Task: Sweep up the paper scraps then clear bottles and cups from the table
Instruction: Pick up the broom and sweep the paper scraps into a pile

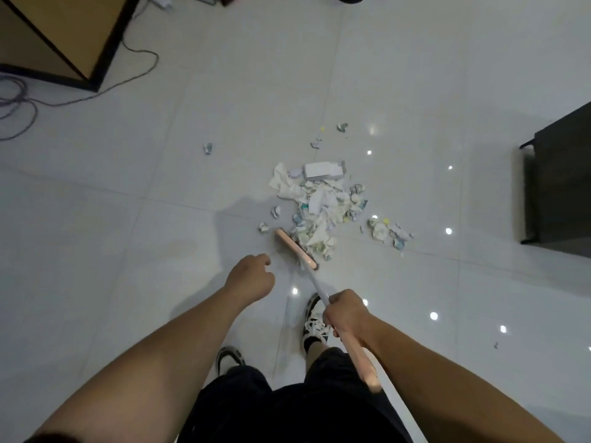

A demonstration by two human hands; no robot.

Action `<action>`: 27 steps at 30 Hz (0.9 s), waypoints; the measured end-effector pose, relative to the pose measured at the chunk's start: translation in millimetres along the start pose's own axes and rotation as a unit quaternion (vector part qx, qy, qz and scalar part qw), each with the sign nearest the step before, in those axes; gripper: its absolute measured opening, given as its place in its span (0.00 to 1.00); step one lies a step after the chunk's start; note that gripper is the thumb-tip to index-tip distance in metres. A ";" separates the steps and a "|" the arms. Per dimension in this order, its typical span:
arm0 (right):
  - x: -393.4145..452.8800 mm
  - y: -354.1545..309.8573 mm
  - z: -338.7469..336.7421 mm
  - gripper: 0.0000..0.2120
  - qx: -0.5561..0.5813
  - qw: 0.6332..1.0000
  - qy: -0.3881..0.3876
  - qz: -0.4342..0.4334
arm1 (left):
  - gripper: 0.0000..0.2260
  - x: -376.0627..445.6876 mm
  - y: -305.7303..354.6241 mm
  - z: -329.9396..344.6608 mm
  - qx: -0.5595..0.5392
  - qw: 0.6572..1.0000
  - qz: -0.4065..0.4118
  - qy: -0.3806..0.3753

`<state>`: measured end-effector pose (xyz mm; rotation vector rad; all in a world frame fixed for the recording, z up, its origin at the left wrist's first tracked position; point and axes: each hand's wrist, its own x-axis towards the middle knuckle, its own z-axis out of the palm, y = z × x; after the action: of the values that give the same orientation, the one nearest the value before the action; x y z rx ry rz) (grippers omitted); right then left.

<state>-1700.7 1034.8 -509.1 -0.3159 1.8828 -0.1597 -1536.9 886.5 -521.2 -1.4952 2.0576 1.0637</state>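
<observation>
Paper scraps [319,206] lie heaped in one main pile on the white tiled floor [128,219], which serves as the reference landmark. A wooden cabinet with dark edging [60,36] stands far up and left of the pile, with a loose cable [19,103] coiled on the floor beside it. A dark low counter [556,187] stands well to the right of the pile. A white box [324,170] rests at the far edge of the pile, touching it. A smaller cluster of scraps [388,233] lies just right of the pile, and single stray bits [208,149] sit apart to the upper left and beyond the far edge. A broom with a pink head [295,247] meets the near edge of the pile, its head set at a slant on the floor. Right hand [347,313] is clenched around the broom handle, near of the pile. Left hand [251,278] hangs free just left of the broom head, fingers loosely curled, holding nothing. Two shoes [315,318] stand on the floor near of the pile.
</observation>
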 end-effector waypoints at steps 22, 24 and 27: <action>76.8 -242.9 -17.1 0.06 0.246 0.965 -0.052 0.069 | 0.20 128.7 -62.1 -155.0 -0.031 0.998 -0.051 0.021; 77.2 -291.7 -0.1 0.03 0.259 0.960 -0.085 0.057 | 0.21 147.5 -73.8 -186.3 -0.044 0.998 -0.033 0.024; 91.2 -371.9 28.9 0.04 0.296 0.940 -0.163 0.049 | 0.21 172.9 -102.4 -237.1 -0.058 0.997 -0.029 0.032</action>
<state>-1649.5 654.3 -502.8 0.1596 1.4351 -0.5572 -1475.3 581.9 -523.5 -1.6570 2.0122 1.1435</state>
